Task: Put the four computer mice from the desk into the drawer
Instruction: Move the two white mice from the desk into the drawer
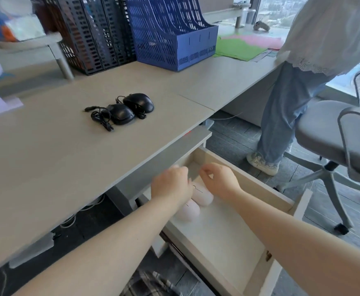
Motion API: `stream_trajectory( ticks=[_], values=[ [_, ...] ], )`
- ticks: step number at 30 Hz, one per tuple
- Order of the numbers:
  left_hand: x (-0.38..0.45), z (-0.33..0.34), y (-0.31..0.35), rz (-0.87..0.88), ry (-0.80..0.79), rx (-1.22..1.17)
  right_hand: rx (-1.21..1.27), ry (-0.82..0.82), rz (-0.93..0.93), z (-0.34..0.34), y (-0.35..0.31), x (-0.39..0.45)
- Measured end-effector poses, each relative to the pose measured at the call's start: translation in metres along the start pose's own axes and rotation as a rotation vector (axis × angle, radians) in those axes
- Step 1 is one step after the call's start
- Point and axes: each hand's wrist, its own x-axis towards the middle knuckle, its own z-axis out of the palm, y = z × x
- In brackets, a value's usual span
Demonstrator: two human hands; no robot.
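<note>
Two black wired mice lie side by side on the grey desk: one behind, the other in front, with coiled cables at their left. Below the desk edge the white drawer stands pulled out. Two pale pink mice rest in its far end, one to the right and one nearer me. My left hand hovers over the nearer pink mouse, fingers curled, holding nothing. My right hand hangs just above the other pink mouse with loosely bent, parted fingers, not gripping it.
Black and blue mesh file racks stand at the back of the desk. Green and pink sheets lie further right. A person stands at the right by a grey office chair.
</note>
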Motion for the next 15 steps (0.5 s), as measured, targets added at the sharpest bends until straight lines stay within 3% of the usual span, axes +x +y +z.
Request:
stream_trajectory(
  ticks=[5, 8, 15],
  values=[
    [-0.002, -0.058, -0.009, 0.045, 0.309, -0.243, 0.06, 0.229, -0.165, -0.029, -0.058, 0.01],
    [0.009, -0.076, -0.031, 0.015, 0.485, -0.266, 0.078, 0.299, -0.268, -0.034, -0.095, 0.023],
    [0.061, -0.083, -0.104, -0.25, 0.518, -0.187, 0.01, 0.182, -0.307, -0.02, -0.145, 0.08]
  ],
)
